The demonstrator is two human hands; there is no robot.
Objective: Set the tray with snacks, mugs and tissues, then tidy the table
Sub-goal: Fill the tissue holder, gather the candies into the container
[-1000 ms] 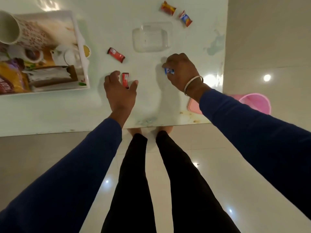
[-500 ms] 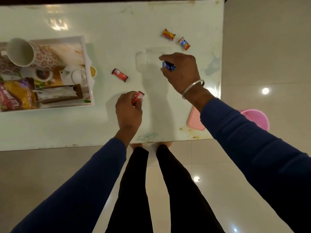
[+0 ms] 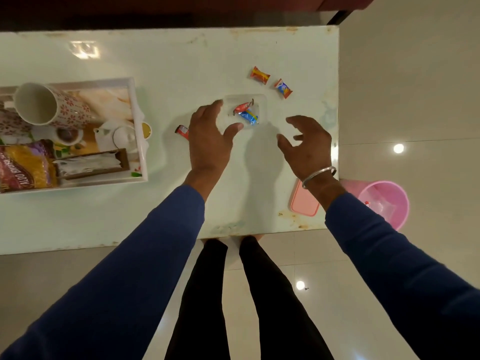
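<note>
Two wrapped candies (image 3: 245,113) in the clear container (image 3: 261,100), between spread, empty left hand (image 3: 207,137) and right hand (image 3: 307,146).

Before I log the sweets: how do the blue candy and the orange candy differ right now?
The blue candy lies inside the clear container, touching a red candy; the orange candy lies on the bare table, apart from its neighbour. The blue one sits close to the left hand; the orange one lies farther from both hands. Both are small wrapped sweets.
</note>
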